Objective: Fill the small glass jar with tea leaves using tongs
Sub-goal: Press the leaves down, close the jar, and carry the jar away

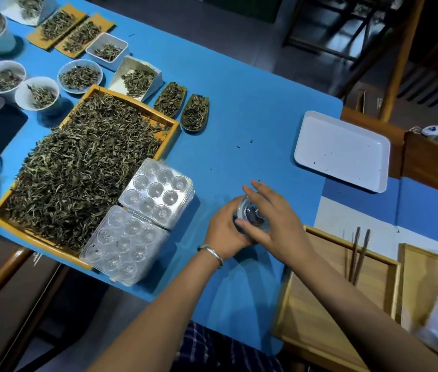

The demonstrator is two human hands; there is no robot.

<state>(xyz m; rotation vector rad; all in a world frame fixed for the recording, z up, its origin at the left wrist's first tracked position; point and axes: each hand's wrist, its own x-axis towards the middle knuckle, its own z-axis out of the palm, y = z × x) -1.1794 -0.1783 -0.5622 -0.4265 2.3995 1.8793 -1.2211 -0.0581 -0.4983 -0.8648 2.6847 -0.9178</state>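
The small glass jar (252, 213) sits between both hands above the blue table, dark tea leaves visible through its clear top. My left hand (224, 232) wraps around the jar's body from the left. My right hand (271, 221) lies over its top with the thumb against the near side and the fingers stretched out. A large yellow-rimmed tray (83, 162) heaped with loose tea leaves lies to the left. Dark tongs (357, 253) rest in a wooden tray (320, 291) at the right, held by neither hand.
An open clear plastic case with round cells (142, 221) lies beside the leaf tray. A white rectangular tray (342, 150) sits at the table's far right. Bowls, boxes and scoops with tea leaves (81, 76) line the far left. Leaf crumbs dot the blue tabletop (239, 124).
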